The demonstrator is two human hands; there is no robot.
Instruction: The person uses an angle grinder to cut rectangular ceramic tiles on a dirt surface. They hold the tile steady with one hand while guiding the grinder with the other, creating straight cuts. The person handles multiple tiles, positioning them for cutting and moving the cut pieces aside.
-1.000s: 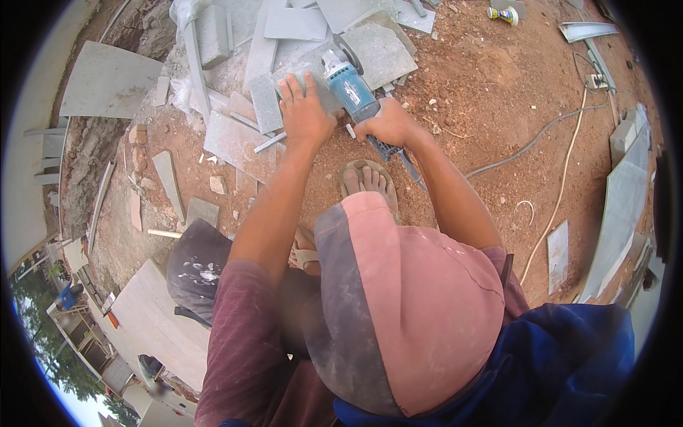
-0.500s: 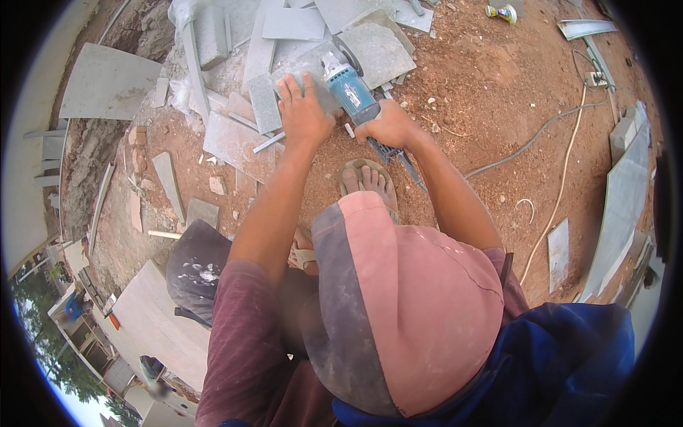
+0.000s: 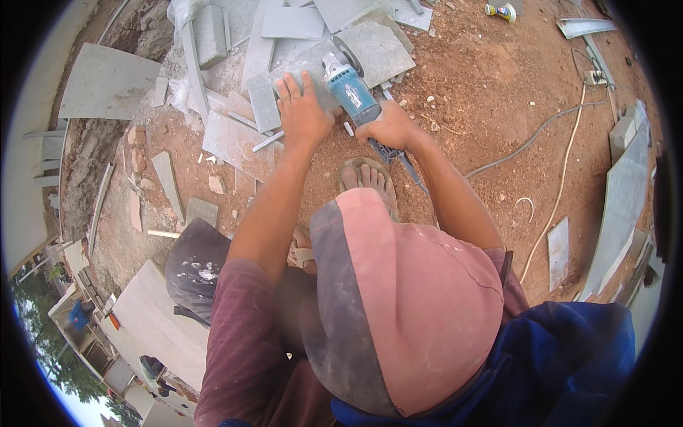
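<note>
My right hand (image 3: 390,126) is wrapped around the rear body of a teal angle grinder (image 3: 351,92). The grinder's round disc (image 3: 348,55) stands on edge at the far end of the tool, at a grey tile (image 3: 311,60). Whether the disc is cutting into the tile or spinning, I cannot tell. My left hand (image 3: 304,114) lies on the near part of this tile with its fingers stretched out, to the left of the grinder. A narrow cut strip (image 3: 268,141) rests just below the left hand.
Several grey tile pieces (image 3: 292,23) are piled beyond my hands. A grey power cord (image 3: 512,154) runs right over reddish soil toward a white socket block (image 3: 596,78). My sandalled foot (image 3: 368,178) stands close below the grinder. Long panels (image 3: 617,196) lean at the right.
</note>
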